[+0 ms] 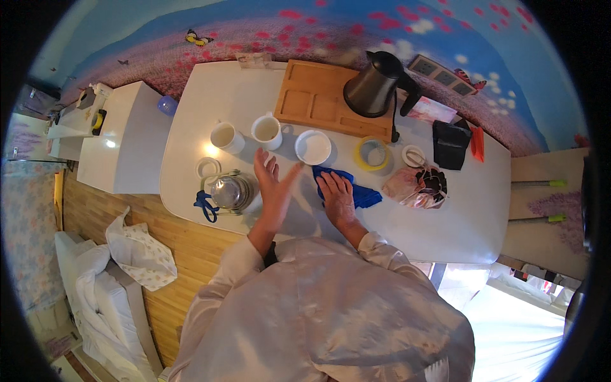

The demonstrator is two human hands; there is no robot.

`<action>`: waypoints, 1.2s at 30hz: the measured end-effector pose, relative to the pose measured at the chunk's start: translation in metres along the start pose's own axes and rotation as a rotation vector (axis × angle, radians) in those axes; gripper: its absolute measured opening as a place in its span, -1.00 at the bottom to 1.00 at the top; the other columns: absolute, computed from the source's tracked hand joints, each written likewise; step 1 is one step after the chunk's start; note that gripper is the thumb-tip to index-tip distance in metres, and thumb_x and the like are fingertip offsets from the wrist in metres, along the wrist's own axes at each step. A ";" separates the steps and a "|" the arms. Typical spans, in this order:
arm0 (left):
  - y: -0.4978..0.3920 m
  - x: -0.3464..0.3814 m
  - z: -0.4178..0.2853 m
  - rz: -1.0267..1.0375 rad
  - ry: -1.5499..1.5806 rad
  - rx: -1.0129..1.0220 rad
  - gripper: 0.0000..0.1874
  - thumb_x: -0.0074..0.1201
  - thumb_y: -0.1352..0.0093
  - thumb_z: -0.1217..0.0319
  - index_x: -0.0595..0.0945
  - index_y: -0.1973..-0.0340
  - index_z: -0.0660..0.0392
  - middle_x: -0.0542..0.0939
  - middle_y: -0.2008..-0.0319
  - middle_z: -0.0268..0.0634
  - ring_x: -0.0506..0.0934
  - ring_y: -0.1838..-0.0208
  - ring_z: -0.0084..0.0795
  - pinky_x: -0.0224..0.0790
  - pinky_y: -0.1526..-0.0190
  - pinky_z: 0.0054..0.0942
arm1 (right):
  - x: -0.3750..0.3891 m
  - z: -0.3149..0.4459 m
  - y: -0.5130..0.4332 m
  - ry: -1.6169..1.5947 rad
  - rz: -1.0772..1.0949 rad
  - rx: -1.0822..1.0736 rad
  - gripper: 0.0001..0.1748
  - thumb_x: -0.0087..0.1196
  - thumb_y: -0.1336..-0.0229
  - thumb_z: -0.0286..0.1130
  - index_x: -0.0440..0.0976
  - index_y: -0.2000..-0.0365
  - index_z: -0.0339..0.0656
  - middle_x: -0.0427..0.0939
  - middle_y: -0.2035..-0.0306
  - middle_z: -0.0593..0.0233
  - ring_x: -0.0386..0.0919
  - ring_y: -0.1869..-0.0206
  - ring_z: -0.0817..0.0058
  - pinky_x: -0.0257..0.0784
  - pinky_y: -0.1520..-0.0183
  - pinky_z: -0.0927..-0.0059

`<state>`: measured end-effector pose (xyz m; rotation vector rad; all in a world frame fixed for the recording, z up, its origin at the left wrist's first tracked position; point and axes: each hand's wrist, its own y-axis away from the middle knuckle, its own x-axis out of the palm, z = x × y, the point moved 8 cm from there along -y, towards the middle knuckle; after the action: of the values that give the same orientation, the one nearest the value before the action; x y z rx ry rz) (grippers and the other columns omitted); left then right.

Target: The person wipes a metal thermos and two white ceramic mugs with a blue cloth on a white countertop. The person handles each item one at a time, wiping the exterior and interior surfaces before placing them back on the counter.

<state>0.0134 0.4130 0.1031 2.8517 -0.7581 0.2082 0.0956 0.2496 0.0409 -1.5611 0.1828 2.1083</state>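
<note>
My left hand (275, 188) is raised over the white table (420, 234) with its fingers spread and nothing in it. Just beyond its fingertips stand two white mugs (227, 137). A white bowl (313, 147) lies between and beyond my hands. My right hand (338, 196) rests flat on a crumpled blue cloth (367, 196), fingers extended. Left of my left hand is a jar-like vessel with a shiny metal lid (228, 192) and a blue ribbon (206, 206). A white ring-shaped lid (208, 167) lies beyond it. A yellow-rimmed round container (372, 153) sits beyond the cloth.
At the back, a dark electric kettle (374, 86) stands on a wooden tray (315, 95). Farther right are a small white round item (413, 155), a pink drawstring pouch (405, 186), a black folded item (450, 145) and an orange packet (477, 143). A wall socket panel (441, 75) is behind.
</note>
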 end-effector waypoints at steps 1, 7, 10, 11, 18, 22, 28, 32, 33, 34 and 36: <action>-0.013 -0.002 0.013 -0.075 -0.112 0.028 0.19 0.51 -0.10 0.33 -0.01 -0.44 0.26 0.10 -0.40 0.08 0.18 -0.44 -0.03 0.00 -0.46 -0.15 | -0.001 -0.006 0.003 -0.021 -0.018 0.016 -0.37 0.05 -0.10 -0.55 0.35 -0.25 -0.21 0.34 -0.31 0.14 0.25 -0.38 0.17 0.06 -0.43 0.02; -0.082 -0.031 0.060 -0.432 -0.345 0.086 0.28 0.58 0.02 0.30 -0.01 -0.43 0.27 0.11 -0.38 0.08 0.13 -0.46 -0.02 -0.08 -0.47 -0.12 | -0.025 -0.036 0.021 -0.166 -0.033 0.101 -0.30 0.19 0.07 -0.58 0.34 -0.19 -0.35 0.32 -0.26 0.00 0.27 -0.34 0.07 0.11 -0.42 0.03; -0.101 -0.032 0.064 -0.474 -0.258 0.192 0.24 0.58 0.05 0.34 0.05 -0.41 0.25 0.14 -0.36 0.05 0.16 -0.43 -0.05 -0.05 -0.46 -0.15 | -0.029 -0.044 0.029 -0.137 -0.019 0.087 -0.23 0.34 0.23 -0.58 0.36 -0.12 -0.34 0.32 -0.23 0.02 0.28 -0.31 0.04 0.16 -0.38 0.06; -0.108 -0.031 0.064 -0.445 -0.255 0.256 0.22 0.58 0.05 0.37 0.07 -0.40 0.24 0.16 -0.35 0.03 0.18 -0.42 -0.06 -0.04 -0.45 -0.16 | -0.029 -0.044 0.030 -0.130 -0.020 0.075 -0.21 0.38 0.26 -0.58 0.37 -0.11 -0.33 0.32 -0.23 0.04 0.28 -0.30 0.03 0.18 -0.37 0.07; -0.124 -0.025 0.085 -0.302 -0.077 0.220 -0.03 0.53 0.02 0.51 0.30 -0.28 0.17 0.43 -0.14 -0.17 0.45 -0.19 -0.29 0.26 -0.27 -0.31 | -0.043 -0.045 0.034 -0.150 -0.024 0.034 -0.30 0.31 0.21 -0.58 0.40 -0.07 -0.37 0.36 -0.17 0.02 0.31 -0.28 0.06 0.20 -0.36 0.08; -0.112 -0.006 0.075 -0.209 -0.063 0.247 -0.12 0.51 -0.02 0.53 0.36 -0.23 0.14 0.48 -0.09 -0.23 0.48 -0.15 -0.37 0.34 -0.19 -0.39 | -0.039 -0.057 0.033 -0.253 -0.057 0.080 -0.39 0.29 0.17 -0.60 0.46 -0.02 -0.32 0.40 -0.11 0.07 0.36 -0.20 0.05 0.29 -0.25 0.10; -0.034 0.028 -0.005 0.058 -0.235 0.447 -0.17 0.47 -0.10 0.55 0.38 -0.25 0.11 0.40 -0.28 -0.22 0.44 -0.25 -0.33 0.35 -0.26 -0.35 | -0.061 -0.070 0.014 -0.490 -0.177 0.296 -0.65 0.23 -0.03 -0.54 0.57 0.10 -0.29 0.50 0.07 0.08 0.45 -0.04 0.02 0.38 -0.10 0.15; -0.023 0.041 -0.021 0.139 -0.366 0.516 -0.14 0.47 -0.09 0.58 0.34 -0.28 0.13 0.40 -0.30 -0.21 0.44 -0.27 -0.31 0.34 -0.29 -0.32 | -0.005 -0.106 0.032 -0.782 -0.095 0.579 -0.62 0.18 -0.24 -0.31 0.54 0.07 -0.42 0.59 0.14 -0.05 0.56 0.07 0.04 0.41 -0.09 0.23; -0.023 0.040 -0.021 0.153 -0.362 0.499 -0.15 0.47 -0.10 0.57 0.35 -0.28 0.13 0.40 -0.29 -0.22 0.44 -0.28 -0.31 0.33 -0.30 -0.32 | -0.001 -0.107 0.030 -0.813 -0.068 0.657 -0.59 0.17 -0.27 -0.27 0.53 0.06 -0.44 0.60 0.13 -0.08 0.57 0.07 0.05 0.42 -0.08 0.25; -0.022 0.040 -0.021 0.169 -0.357 0.481 -0.15 0.47 -0.10 0.57 0.36 -0.27 0.13 0.41 -0.29 -0.22 0.44 -0.28 -0.32 0.32 -0.31 -0.32 | 0.004 -0.106 0.031 -0.927 0.001 0.705 -0.51 0.18 -0.28 -0.20 0.50 0.01 -0.47 0.62 0.08 -0.06 0.58 0.06 0.21 0.42 -0.09 0.30; -0.020 0.039 -0.022 0.184 -0.364 0.502 -0.19 0.48 -0.09 0.53 0.40 -0.24 0.11 0.45 -0.24 -0.20 0.44 -0.28 -0.26 0.29 -0.33 -0.26 | -0.013 -0.098 0.025 -1.097 -0.080 0.709 -0.51 0.19 -0.26 -0.22 0.50 0.00 -0.46 0.63 0.11 0.04 0.57 0.07 0.30 0.43 -0.07 0.33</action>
<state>0.0556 0.4161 0.1291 3.3406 -1.1883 -0.1226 0.1709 0.1856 0.0159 0.0521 0.3913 2.1649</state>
